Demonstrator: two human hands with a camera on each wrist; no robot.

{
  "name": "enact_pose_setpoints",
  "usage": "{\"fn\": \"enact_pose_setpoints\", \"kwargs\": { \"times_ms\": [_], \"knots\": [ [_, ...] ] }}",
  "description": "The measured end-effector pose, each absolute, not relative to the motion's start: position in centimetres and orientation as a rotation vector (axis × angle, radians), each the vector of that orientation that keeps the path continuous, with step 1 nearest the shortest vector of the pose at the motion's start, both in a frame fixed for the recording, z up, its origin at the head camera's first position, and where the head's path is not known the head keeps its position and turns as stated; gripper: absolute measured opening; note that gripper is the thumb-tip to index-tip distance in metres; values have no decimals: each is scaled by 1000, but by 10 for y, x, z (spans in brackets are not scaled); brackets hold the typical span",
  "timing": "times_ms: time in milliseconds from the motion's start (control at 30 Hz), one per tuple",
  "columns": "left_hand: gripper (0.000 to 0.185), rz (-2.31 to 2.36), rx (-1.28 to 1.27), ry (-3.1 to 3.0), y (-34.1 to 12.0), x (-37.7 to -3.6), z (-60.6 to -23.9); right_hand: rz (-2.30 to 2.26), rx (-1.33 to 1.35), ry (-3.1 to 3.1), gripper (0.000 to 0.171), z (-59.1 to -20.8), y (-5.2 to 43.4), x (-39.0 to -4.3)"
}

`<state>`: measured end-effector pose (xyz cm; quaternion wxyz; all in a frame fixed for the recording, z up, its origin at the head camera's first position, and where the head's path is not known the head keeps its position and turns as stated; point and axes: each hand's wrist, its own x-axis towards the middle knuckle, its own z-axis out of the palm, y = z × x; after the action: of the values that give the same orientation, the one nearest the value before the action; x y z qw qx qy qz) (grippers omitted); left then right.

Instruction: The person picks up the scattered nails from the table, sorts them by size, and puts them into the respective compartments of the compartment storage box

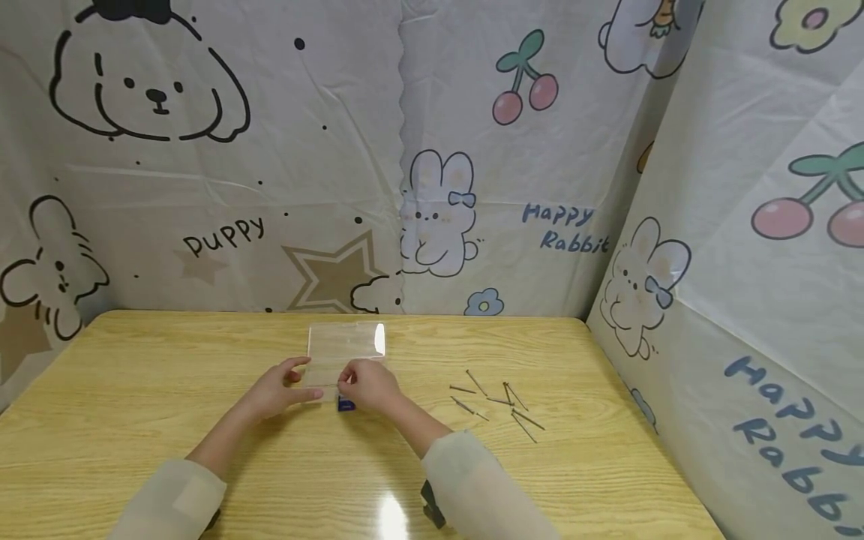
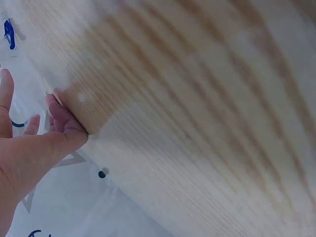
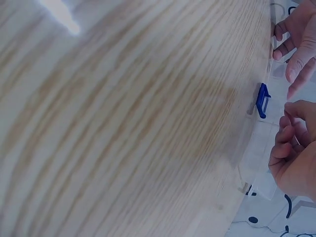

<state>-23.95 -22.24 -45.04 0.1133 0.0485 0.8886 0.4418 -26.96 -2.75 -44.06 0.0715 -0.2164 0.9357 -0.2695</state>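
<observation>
A clear plastic box (image 1: 327, 370) lies on the table, its transparent lid (image 1: 340, 340) raised at the back. On its front is a blue latch (image 1: 346, 404), also visible in the right wrist view as a blue clip (image 3: 262, 101). My left hand (image 1: 278, 388) holds the box at its left end, thumb towards the front and fingers at the side. Over the front, beside the latch, my right hand (image 1: 370, 384) has thumb and forefinger together and the other fingers curled. Nothing shows between those fingertips. Several nails (image 1: 500, 401) lie loose to the right.
The yellow wood-grain table (image 1: 169, 360) ends at a back edge against a printed cloth (image 1: 324, 172). Another cloth side (image 1: 742, 300) rises along the right. Light glares off the table near the front.
</observation>
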Motion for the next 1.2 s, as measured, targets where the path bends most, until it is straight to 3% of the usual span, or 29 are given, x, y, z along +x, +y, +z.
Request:
{"fn": "enact_pose_setpoints", "kwargs": {
  "times_ms": [1200],
  "knots": [
    [81,1255,134,2631,-219,-238,-444,-896,-635,2814,12,-421,68,-265]
  ]
}}
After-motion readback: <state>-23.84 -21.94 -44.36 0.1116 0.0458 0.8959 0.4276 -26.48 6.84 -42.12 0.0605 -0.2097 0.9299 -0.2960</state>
